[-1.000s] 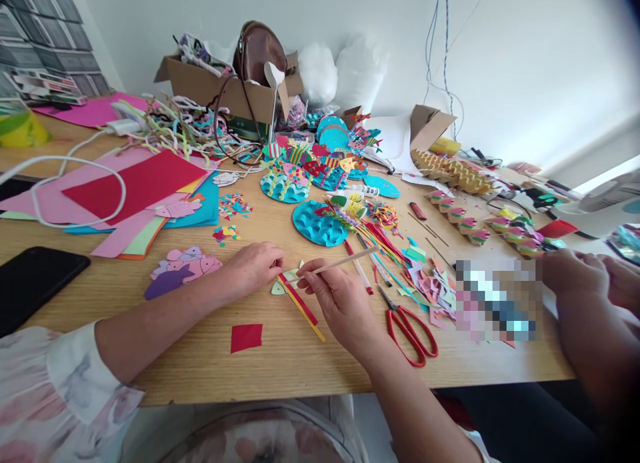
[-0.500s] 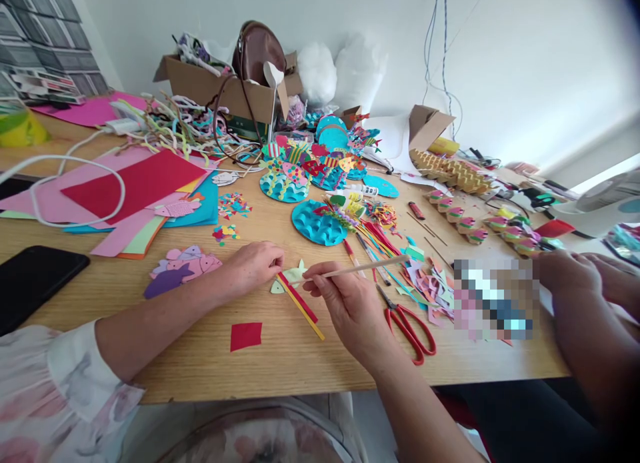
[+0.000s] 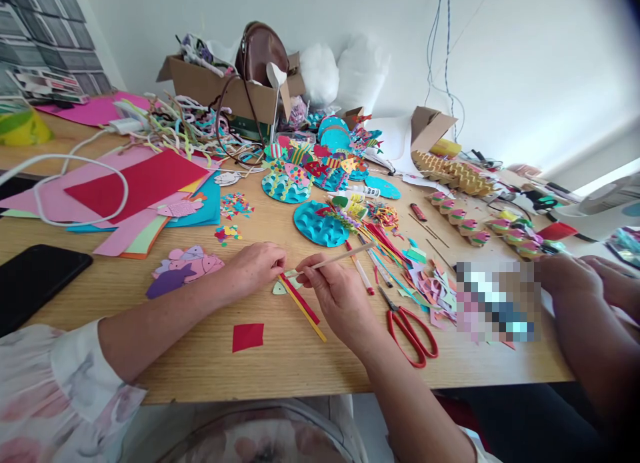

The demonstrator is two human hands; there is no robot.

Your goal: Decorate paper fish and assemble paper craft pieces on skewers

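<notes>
My left hand point(image 3: 260, 266) is closed, pinching the upper ends of a yellow paper strip point(image 3: 310, 319) and a red paper strip point(image 3: 306, 305) that slant down to the right. In my right hand point(image 3: 337, 296) a thin pale wooden stick point(image 3: 345, 254) is held like a pencil. Its lower tip is close to the left fingertips; whether it touches the strips I cannot tell. Beneath the strips lies a pale green paper fish point(image 3: 279, 287), partly covered. A red paper rectangle point(image 3: 248, 337) is nearer the table edge.
Red-handled scissors point(image 3: 413, 333) lie right of my right hand, beside paper scraps point(image 3: 440, 293). Purple and pink paper fish point(image 3: 183, 269) are by my left forearm, a black phone point(image 3: 40, 286) farther left. Blue decorated discs point(image 3: 320, 224) stand behind. A co-worker's hands point(image 3: 575, 276) are at the right.
My right hand has moved slightly left with the stick, bringing its tip closer to my left fingers. My left hand still pinches the strips. The whole view has shifted slightly.
</notes>
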